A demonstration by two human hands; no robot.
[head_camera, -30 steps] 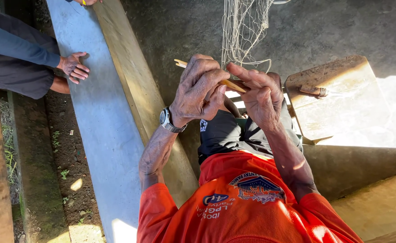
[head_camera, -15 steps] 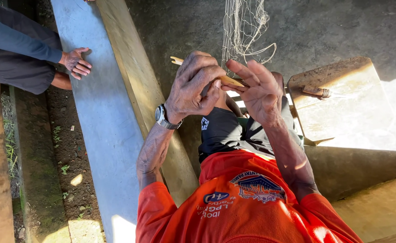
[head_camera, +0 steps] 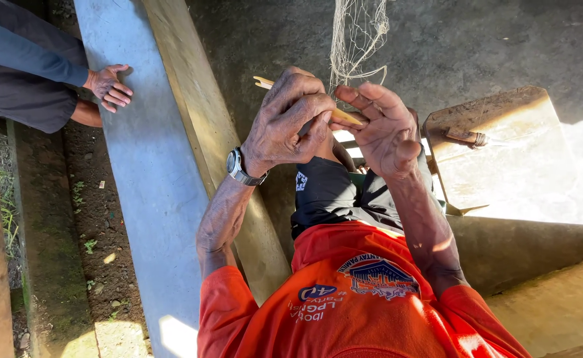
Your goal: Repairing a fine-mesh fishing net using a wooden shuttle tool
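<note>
My left hand (head_camera: 285,122), with a wristwatch on the wrist, is closed around a yellowish wooden netting needle (head_camera: 346,118) whose forked end sticks out to the left. My right hand (head_camera: 384,129) is pressed against it, fingers stretched out, pinching the lower edge of a pale fishing net (head_camera: 359,33) that hangs down from above. The needle's tip lies between both hands. Both hands are held up over my lap, above black shorts and an orange shirt.
Another person's hand (head_camera: 109,86) rests on a grey concrete ledge (head_camera: 139,185) at the left, beside a long wooden beam (head_camera: 205,132). A wooden stool (head_camera: 503,146) at the right carries a knife (head_camera: 467,137). Dark concrete floor lies beyond.
My hands stay together on the needle and net, shifting slightly. A loop of net thread now hangs just above my fingers. The other person's hand has barely moved.
</note>
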